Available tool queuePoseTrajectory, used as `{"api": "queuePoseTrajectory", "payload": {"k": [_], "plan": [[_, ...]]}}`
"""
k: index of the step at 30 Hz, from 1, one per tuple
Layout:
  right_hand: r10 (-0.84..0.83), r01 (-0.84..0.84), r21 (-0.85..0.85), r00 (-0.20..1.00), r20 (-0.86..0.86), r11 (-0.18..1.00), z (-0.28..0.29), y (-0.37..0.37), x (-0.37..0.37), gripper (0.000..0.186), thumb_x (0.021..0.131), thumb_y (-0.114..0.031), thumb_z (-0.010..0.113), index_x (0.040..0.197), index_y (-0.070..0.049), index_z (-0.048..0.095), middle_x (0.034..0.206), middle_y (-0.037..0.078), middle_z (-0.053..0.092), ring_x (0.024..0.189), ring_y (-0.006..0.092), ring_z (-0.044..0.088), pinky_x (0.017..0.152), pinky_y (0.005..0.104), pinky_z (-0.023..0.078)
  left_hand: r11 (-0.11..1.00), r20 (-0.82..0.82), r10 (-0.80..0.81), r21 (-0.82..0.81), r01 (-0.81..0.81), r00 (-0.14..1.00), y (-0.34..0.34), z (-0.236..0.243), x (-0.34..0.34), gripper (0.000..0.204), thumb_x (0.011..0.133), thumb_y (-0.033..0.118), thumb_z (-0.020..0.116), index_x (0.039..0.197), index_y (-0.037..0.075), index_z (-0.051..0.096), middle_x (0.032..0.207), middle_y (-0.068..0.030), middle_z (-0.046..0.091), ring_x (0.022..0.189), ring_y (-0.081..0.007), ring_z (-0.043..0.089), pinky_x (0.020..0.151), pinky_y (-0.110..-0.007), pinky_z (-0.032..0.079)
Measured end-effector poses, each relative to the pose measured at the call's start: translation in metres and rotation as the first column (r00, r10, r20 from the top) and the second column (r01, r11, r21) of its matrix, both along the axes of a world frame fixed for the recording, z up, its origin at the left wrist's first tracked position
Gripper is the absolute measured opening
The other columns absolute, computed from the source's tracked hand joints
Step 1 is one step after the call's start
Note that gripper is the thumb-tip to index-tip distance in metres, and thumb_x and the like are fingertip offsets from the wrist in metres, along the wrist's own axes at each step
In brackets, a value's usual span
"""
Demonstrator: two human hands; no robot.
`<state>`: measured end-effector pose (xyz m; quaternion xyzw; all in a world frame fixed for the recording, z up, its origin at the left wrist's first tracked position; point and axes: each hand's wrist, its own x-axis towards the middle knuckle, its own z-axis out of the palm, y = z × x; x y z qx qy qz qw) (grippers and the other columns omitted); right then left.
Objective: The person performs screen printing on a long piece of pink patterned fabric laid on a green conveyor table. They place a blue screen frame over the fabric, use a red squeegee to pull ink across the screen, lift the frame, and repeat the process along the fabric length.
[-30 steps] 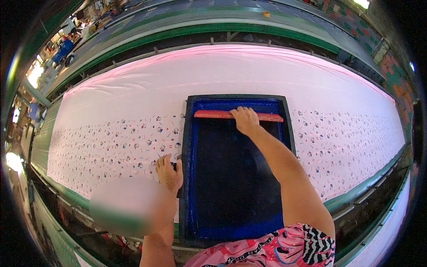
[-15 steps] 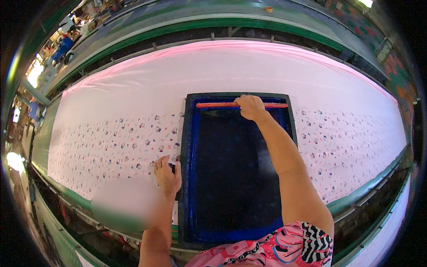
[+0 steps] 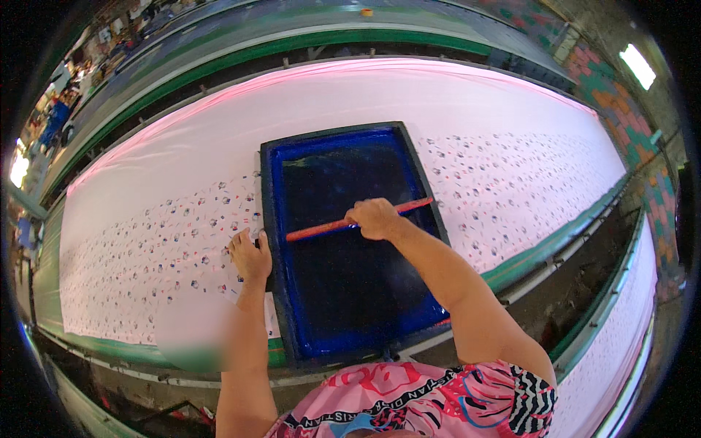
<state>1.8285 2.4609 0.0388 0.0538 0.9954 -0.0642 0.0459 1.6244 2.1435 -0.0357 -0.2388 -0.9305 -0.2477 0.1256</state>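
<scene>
My right hand point(image 3: 371, 219) grips a long red squeegee bar point(image 3: 409, 207), which lies slanted across the middle of the dark blue screen in a rectangular black frame point(image 3: 270, 197). Blue ink shows along the screen's inside edges. My left hand point(image 3: 250, 255) has its fingers apart just outside the frame's left side, over pink fabric point(image 3: 161, 182) printed with small scattered motifs. The fabric is spread along a long green-edged table point(image 3: 511, 266), with printed bands at both sides of the frame. A blurred patch hides part of the area beside my left forearm.
Another long grey table point(image 3: 365, 29) with a green edge runs across the back, a small orange container point(image 3: 366, 12) on it. More pink printed fabric point(image 3: 613, 328) lies on a surface at the lower right. Clutter point(image 3: 55, 117) fills the left background; coloured paving point(image 3: 610, 95) runs along the right.
My right hand has drawn the red bar from the screen's far end down to about its middle, now more slanted. The whole view has tilted and shifted; my left hand stays beside the frame.
</scene>
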Motion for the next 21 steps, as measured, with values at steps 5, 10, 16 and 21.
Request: {"api": "queuePoseTrajectory", "payload": {"k": [5, 10, 16, 21], "plan": [[-0.019, 0.019, -0.021, 1.000, 0.013, 1.000, 0.004, -0.076, 0.083, 0.030, 0.088, -0.012, 0.070, 0.115, -0.020, 0.081, 0.111, 0.012, 0.077, 0.108, 0.0352, 0.078, 0.091, 0.0524, 0.062, 0.998, -0.051, 0.043, 0.047, -0.040, 0.998, -0.002, -0.005, 0.002, 0.050, 0.104, 0.040, 0.072, 0.136, 0.002, 0.069, 0.135, -0.0227, 0.069, 0.130, -0.0448, 0.061, 0.112, -0.058, 0.047], [-0.052, 0.052, -0.009, 0.999, 0.017, 0.999, -0.004, -0.143, 0.164, 0.032, 0.088, -0.012, 0.072, 0.118, -0.019, 0.080, 0.112, 0.012, 0.076, 0.109, 0.0330, 0.077, 0.092, 0.0495, 0.062, 0.999, -0.097, 0.042, -0.022, -0.044, 0.994, 0.003, 0.001, 0.011, 0.046, 0.103, 0.040, 0.072, 0.132, 0.004, 0.069, 0.132, -0.0194, 0.070, 0.127, -0.0425, 0.062, 0.108, -0.057, 0.050], [-0.026, 0.024, 0.050, 0.999, 0.043, 0.998, 0.004, -0.198, 0.230, 0.035, 0.089, -0.018, 0.077, 0.124, -0.013, 0.077, 0.113, 0.010, 0.073, 0.111, 0.0318, 0.074, 0.095, 0.0472, 0.059, 0.997, -0.012, 0.052, -0.053, -0.053, 0.999, 0.000, 0.006, 0.032, 0.044, 0.107, 0.039, 0.069, 0.133, 0.004, 0.069, 0.130, -0.0201, 0.071, 0.124, -0.0430, 0.065, 0.107, -0.057, 0.052], [0.035, -0.032, 0.026, 0.989, -0.140, 0.999, -0.026, -0.207, 0.247, 0.045, 0.089, -0.039, 0.083, 0.124, -0.011, 0.076, 0.114, 0.011, 0.069, 0.109, 0.0333, 0.069, 0.093, 0.0493, 0.056, 0.984, 0.228, 0.096, 0.126, -0.128, 0.969, -0.030, -0.023, 0.033, 0.057, 0.110, 0.049, 0.062, 0.132, -0.004, 0.072, 0.126, -0.0305, 0.076, 0.119, -0.0467, 0.072, 0.107, -0.054, 0.055]]}}
